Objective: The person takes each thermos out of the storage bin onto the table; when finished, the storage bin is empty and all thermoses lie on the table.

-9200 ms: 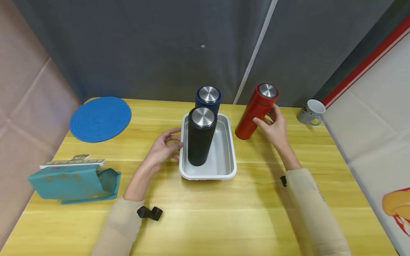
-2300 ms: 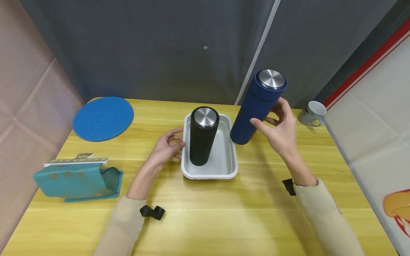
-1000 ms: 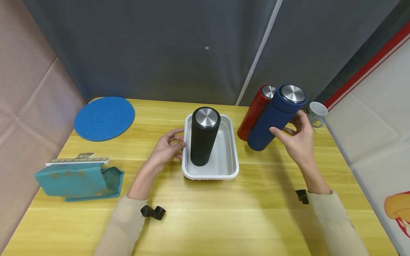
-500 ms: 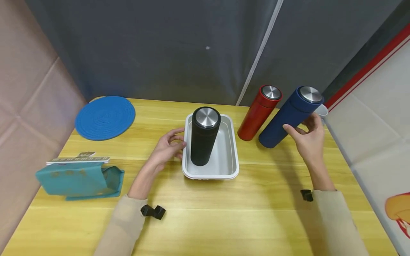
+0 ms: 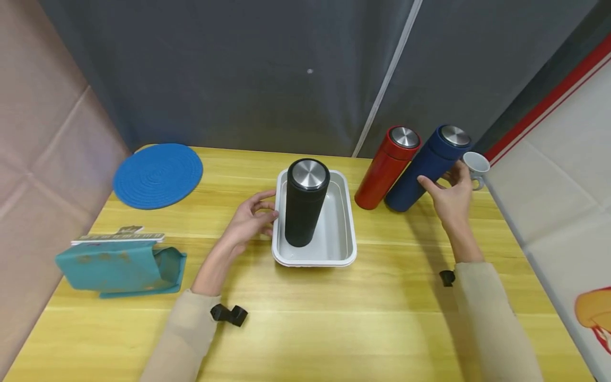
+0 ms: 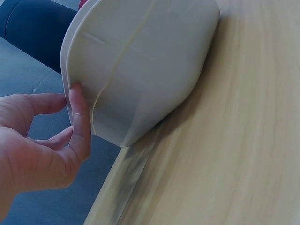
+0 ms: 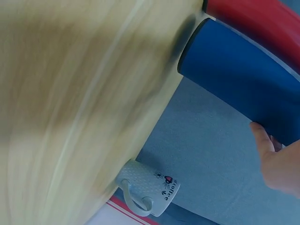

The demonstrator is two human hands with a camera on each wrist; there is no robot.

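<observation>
A black flask (image 5: 304, 201) with a steel lid stands in a white tray (image 5: 343, 233) at the table's middle. My left hand (image 5: 248, 218) rests against the tray's left rim, and its fingertips (image 6: 77, 101) touch the tray wall (image 6: 140, 70). To the right a red flask (image 5: 386, 167) stands on the table. A blue flask (image 5: 426, 167) stands right beside it, and my right hand (image 5: 451, 193) grips its body. The right wrist view shows the blue flask (image 7: 243, 79) with my thumb on it, next to the red flask (image 7: 258, 18).
A white mug (image 5: 473, 167) stands just behind my right hand near the table's right edge, also visible as the mug (image 7: 150, 190) from the wrist. A round blue mat (image 5: 157, 175) lies far left. A teal pouch (image 5: 119, 268) sits at the left front.
My right hand carried the blue flask from the tray to the right and set it down upright beside the red flask. The left hand stayed on the tray.
</observation>
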